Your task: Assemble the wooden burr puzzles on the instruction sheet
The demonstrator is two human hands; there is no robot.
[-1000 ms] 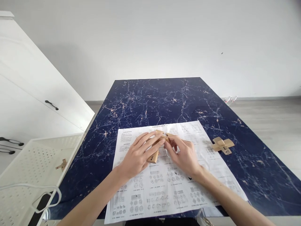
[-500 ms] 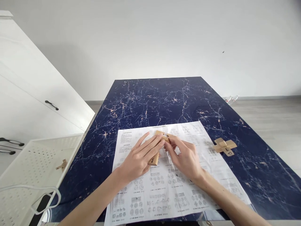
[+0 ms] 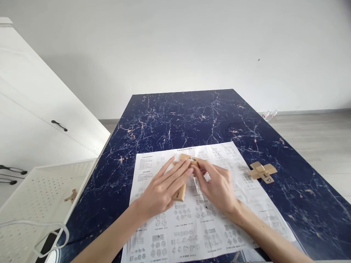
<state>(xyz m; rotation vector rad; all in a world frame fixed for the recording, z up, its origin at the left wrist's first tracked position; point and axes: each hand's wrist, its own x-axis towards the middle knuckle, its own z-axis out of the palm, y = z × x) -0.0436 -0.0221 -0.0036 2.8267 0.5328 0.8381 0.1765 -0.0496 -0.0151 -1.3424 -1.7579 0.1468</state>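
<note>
My left hand point(image 3: 163, 185) lies over a light wooden puzzle piece point(image 3: 179, 194), its fingers stretched across the wood and its thumb hidden below. A dark mark shows on the piece's near end, and more pale wood sticks out past the fingertips. With thumb and fingertips, my right hand point(image 3: 220, 184) pinches the wood's right side, close to the left fingertips. How the pieces join is hidden by the fingers. Beneath both hands is a printed paper sheet point(image 3: 192, 239) with small puzzle diagrams.
A cross-shaped wooden puzzle point(image 3: 263, 171) marked with pen rests right of the sheet on the dark blue marbled table point(image 3: 175, 117). To the left, a white perforated tray point(image 3: 46, 182) holds a small wooden cross point(image 3: 71, 196) and a white cable point(image 3: 67, 233). A white cabinet point(image 3: 33, 95) stands behind.
The wood's near end has swung slightly toward me under my left hand, and the mark on it shows less. Both hands stay on the wood. The view has shifted slightly.
</note>
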